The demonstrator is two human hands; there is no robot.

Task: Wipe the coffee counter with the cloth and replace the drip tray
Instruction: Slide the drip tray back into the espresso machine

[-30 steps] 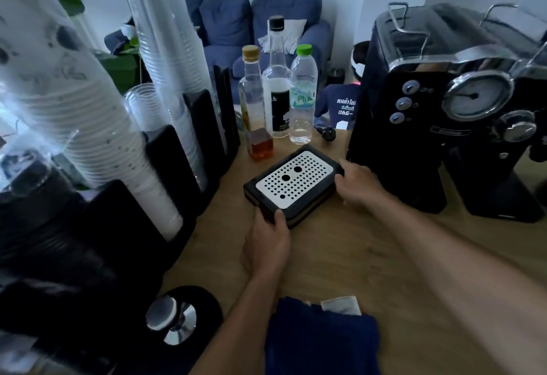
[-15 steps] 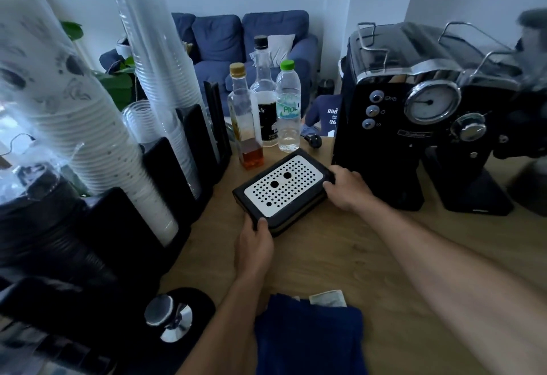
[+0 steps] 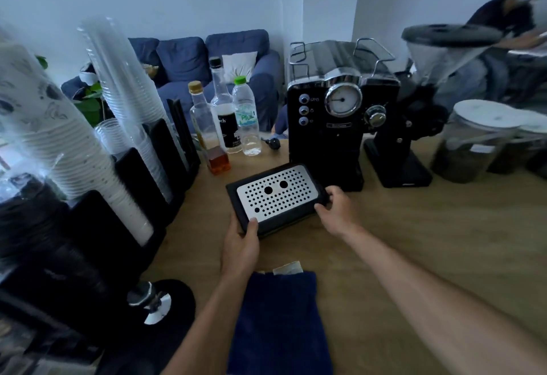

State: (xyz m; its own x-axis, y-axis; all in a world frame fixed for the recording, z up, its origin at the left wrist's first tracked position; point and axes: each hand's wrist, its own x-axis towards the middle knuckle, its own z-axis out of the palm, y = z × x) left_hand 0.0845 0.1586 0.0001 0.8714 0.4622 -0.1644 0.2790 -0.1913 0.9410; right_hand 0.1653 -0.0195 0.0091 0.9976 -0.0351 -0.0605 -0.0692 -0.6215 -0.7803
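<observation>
Hands first: the left hand point(image 3: 239, 244) and the right hand point(image 3: 336, 212) both clasp the tray point(image 3: 275, 197), which sits askew over the worktop point(image 3: 414, 241), just in front of the coffee machine point(image 3: 328, 126). Whether the tray rests on the wood or is lifted clear cannot be told.

From the tray, the machine's black base stands at 1 o'clock, almost touching the far right corner. A grinder point(image 3: 410, 141) follows at 2 o'clock, with lidded jars point(image 3: 473, 144) beyond it. At 11 o'clock a syrup bottle point(image 3: 208, 141) stands near, with a black-capped bottle point(image 3: 225, 114) and a water bottle point(image 3: 247, 121) behind it. Cup stacks point(image 3: 127, 108) in black holders lean along 9 to 10 o'clock. The blue cloth point(image 3: 278, 324) lies at 6 o'clock, between the forearms.

The left thumb lies on the tray's near left rim, with the fingers curled underneath. The right fingers wrap over the right corner, knuckles toward the machine. Both forearms reach in from 5 and 6 o'clock.
</observation>
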